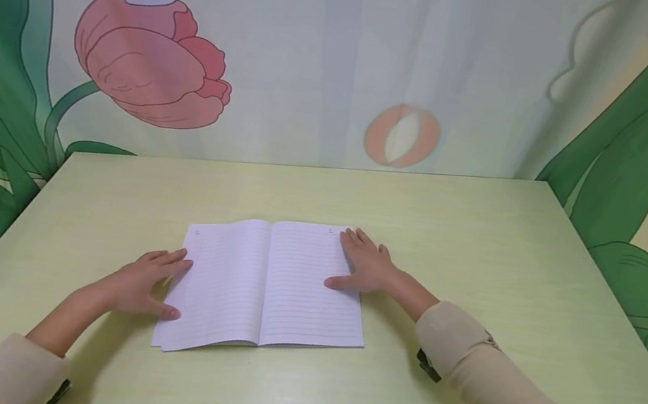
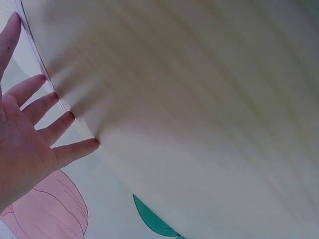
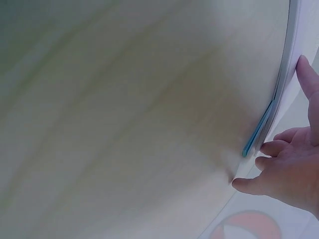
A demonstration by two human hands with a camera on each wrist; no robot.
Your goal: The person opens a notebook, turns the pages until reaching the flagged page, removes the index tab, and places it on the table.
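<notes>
An open notebook with ruled white pages lies flat on the table, its middle fold running roughly away from me. At its left edge is my left hand, thumb over the page and fingers spread; in the left wrist view its fingertips reach the tabletop beside the paper. My right hand rests on the right page's outer edge near the upper corner, fingers extended and thumb on the paper. Seen from the right wrist, a blue-green strip sticks out at the notebook's edge; cannot tell what it is.
The pale wood-look table extends around the notebook. Behind it hangs a white backdrop printed with a pink flower and a ball. Green leaf prints cover the side panels.
</notes>
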